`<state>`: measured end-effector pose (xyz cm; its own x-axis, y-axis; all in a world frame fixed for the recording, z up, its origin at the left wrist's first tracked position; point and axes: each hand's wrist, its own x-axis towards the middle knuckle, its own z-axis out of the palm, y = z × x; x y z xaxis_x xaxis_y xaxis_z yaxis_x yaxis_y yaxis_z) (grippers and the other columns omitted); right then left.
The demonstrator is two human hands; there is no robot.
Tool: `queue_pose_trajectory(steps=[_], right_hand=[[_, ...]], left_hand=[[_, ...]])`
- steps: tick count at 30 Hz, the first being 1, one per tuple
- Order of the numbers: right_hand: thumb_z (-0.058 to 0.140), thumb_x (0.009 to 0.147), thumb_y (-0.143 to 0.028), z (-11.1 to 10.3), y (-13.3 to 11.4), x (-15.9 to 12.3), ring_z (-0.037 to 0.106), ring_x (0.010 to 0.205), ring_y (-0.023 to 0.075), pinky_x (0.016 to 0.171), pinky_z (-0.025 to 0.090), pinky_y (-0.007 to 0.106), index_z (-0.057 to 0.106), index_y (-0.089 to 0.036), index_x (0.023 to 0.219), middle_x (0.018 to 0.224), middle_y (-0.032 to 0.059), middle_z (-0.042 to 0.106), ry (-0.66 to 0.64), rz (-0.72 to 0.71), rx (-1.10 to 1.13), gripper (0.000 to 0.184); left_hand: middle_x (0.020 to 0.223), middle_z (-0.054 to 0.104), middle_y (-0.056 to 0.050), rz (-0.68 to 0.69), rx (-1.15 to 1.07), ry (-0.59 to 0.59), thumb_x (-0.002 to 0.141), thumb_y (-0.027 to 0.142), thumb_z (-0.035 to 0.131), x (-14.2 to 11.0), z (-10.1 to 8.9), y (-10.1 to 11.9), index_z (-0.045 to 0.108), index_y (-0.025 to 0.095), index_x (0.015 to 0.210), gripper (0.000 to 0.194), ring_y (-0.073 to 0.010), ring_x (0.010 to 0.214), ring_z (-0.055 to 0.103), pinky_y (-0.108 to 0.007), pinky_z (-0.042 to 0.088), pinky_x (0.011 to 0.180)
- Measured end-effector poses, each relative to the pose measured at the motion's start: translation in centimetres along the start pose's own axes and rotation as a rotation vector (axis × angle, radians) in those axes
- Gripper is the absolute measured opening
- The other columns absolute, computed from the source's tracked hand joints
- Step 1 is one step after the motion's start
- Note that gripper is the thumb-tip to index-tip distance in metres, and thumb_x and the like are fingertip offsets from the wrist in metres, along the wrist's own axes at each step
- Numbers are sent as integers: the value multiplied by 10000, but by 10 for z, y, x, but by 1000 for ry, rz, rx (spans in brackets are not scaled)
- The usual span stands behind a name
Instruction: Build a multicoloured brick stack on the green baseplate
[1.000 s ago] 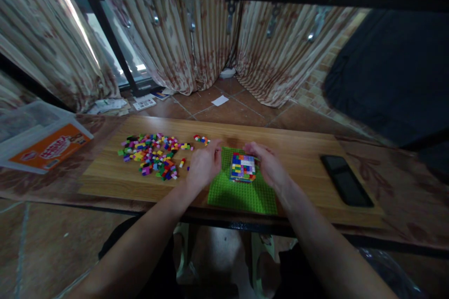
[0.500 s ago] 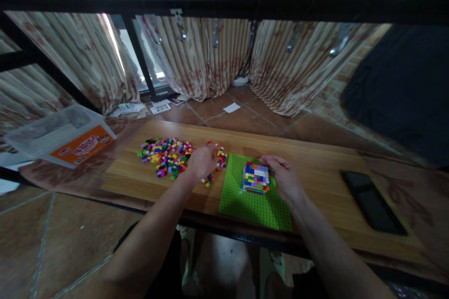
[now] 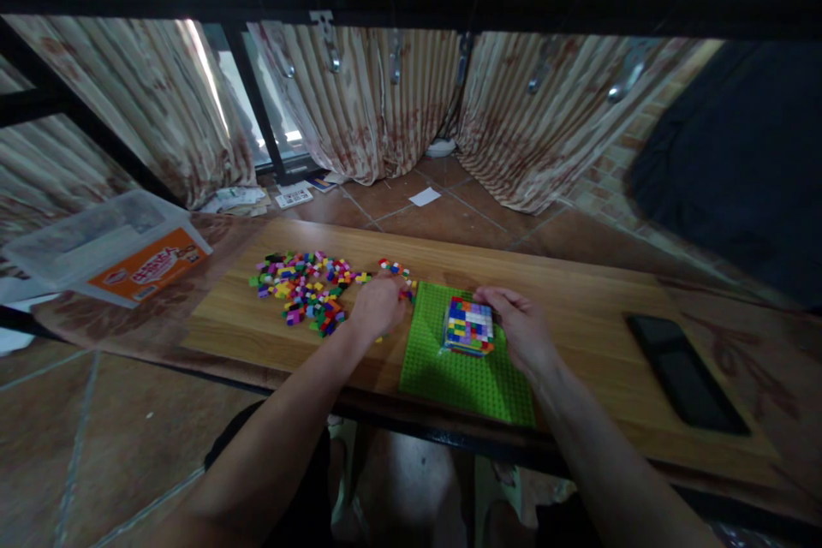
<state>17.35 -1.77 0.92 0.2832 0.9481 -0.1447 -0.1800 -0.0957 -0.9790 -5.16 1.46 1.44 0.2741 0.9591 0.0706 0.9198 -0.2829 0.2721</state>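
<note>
A block built of many-coloured toy bricks (image 3: 469, 325) stands on a green studded baseplate (image 3: 427, 360). My right hand (image 3: 521, 324) is at the block's back right corner, its fingers drawn together; whatever lies between the fingertips is too small to name. Left of the baseplate, my left hand (image 3: 378, 306) reaches down among a small group of loose bricks (image 3: 393, 266), fingers bent and close together. The hand partly covers those bricks, and any piece in its fingertips is hidden. A larger spread of loose bricks (image 3: 308, 282) lies farther left on the wooden tabletop (image 3: 257, 342).
A clear plastic tub (image 3: 109, 244) with an orange label stands beyond the table's left end. On the right lies a black tablet or phone (image 3: 686, 372). A dark metal bar (image 3: 411, 0) with hooks crosses in front of the curtains (image 3: 385, 120).
My left hand has shifted slightly right and toward me, uncovering bricks behind it and covering others near the baseplate. My right hand and the block have hardly moved.
</note>
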Motion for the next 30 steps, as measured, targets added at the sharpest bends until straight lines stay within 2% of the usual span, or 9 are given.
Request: queue_pose_trajectory(steps=[4,10,16,20,22,25,27,30], right_hand=[[810,584,-427,-1,1,0,640,683,173,675,495,302,759,-216,683,707,32,735,-11,-8,-15,238],[819,574,-429,-3,4,2,637,678,174,648,494,292,766,-210,691,717,44,739,-6,9,-21,254],[816,578,-449,-4,7,3,632,663,151,628,496,258,768,-198,699,722,41,739,-8,21,-32,283],[823,582,-448,-4,8,4,630,653,148,621,501,253,767,-194,699,717,39,737,-16,17,-30,286],[823,584,-447,-4,8,4,630,647,146,612,501,249,768,-193,701,719,39,737,-18,24,-37,286],[824,578,-447,-5,9,3,631,639,144,607,501,246,769,-191,704,718,40,738,-11,38,-42,291],[820,584,-453,-6,8,3,637,651,149,613,504,249,771,-192,716,723,44,740,-11,33,-45,297],[820,586,-464,-7,7,2,641,666,156,623,508,252,771,-196,717,722,48,740,-19,12,-45,303]], left_hand=[[1028,678,-114,-20,18,-32,796,120,521,-1,-7,-8,701,162,955,244,-225,918,671,-316,521,853],[1008,713,-87,-71,66,-106,738,86,538,-8,-22,-19,714,184,899,258,-226,933,676,-303,519,825],[997,737,-88,-123,81,-134,773,121,548,-13,-37,-36,733,188,934,255,-234,988,670,-314,500,880],[1036,727,-80,-163,50,-68,815,198,566,-6,-41,-39,726,206,1020,261,-233,1012,658,-327,490,915],[1054,711,-99,-150,34,22,852,268,554,4,-38,-35,708,177,1061,276,-240,1043,636,-342,469,958],[1194,647,-144,-97,-3,142,863,394,572,22,-24,-23,628,124,1217,448,-270,1146,569,-375,421,1027],[1299,584,-153,-74,-18,154,849,429,598,31,-12,-14,571,124,1293,539,-285,1203,521,-392,393,1055],[1335,553,-125,-59,-16,110,859,418,592,37,4,-4,557,175,1306,510,-296,1202,504,-430,392,1043]])
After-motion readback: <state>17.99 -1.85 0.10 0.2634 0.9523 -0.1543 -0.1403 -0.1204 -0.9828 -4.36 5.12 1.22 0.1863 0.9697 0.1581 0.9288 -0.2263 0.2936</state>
